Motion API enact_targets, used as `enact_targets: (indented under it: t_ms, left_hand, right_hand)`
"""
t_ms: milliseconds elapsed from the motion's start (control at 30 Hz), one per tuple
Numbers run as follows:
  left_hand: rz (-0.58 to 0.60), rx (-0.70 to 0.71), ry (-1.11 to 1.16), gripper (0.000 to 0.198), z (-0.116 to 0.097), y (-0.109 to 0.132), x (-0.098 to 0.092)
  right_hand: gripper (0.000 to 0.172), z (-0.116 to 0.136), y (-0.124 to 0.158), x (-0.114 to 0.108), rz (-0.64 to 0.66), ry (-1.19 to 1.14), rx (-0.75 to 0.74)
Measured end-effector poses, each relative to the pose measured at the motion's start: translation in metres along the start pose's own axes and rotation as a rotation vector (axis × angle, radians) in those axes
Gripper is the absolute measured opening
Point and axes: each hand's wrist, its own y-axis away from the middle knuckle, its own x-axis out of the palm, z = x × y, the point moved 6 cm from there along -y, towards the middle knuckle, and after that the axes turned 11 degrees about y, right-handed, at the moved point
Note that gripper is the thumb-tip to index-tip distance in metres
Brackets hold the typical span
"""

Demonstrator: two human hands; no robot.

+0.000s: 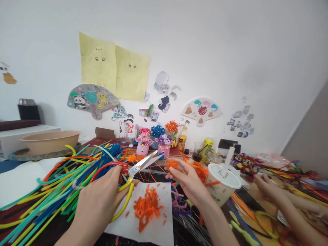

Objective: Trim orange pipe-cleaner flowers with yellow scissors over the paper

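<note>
My left hand grips a pair of scissors with red and yellow handles, blades slightly apart and pointing right. My right hand pinches a small orange fuzzy pipe-cleaner piece just beyond the blade tips. Below them a white paper sheet carries a heap of orange fuzz clippings.
A large pile of coloured pipe cleaners lies at the left. A lidded drink cup with a straw stands beside my right wrist. Another person's hand works at the right. Small pipe-cleaner flower pots and bottles line the wall.
</note>
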Motion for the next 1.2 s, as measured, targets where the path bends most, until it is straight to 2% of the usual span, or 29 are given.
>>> enact_targets:
  t_ms: [133, 233, 367, 567, 800, 1200]
  left_hand:
    - [-0.089, 0.054, 0.005, 0.034, -0.001, 0.003, 0.003]
    - [-0.088, 0.126, 0.010, 0.036, -0.005, 0.005, 0.011]
    - [-0.025, 0.134, 0.027, 0.036, -0.007, 0.005, 0.016]
    - [0.129, 0.096, 0.031, 0.027, -0.007, 0.004, 0.019]
    - [0.223, 0.077, 0.093, 0.021, -0.005, 0.002, 0.023]
    - [0.258, 0.087, 0.179, 0.018, -0.003, 0.001, 0.026]
  right_hand:
    - [0.031, -0.003, -0.003, -0.003, -0.055, 0.008, 0.022]
    - [0.031, -0.003, -0.004, -0.004, -0.075, -0.004, 0.022]
    - [0.029, -0.001, -0.003, -0.001, -0.025, -0.036, -0.002]
    - [0.024, 0.004, -0.001, -0.001, 0.005, -0.060, -0.052]
    - [0.030, 0.009, 0.000, -0.001, 0.032, -0.102, -0.108]
    - [0.033, 0.006, 0.001, -0.001, 0.072, -0.117, -0.100]
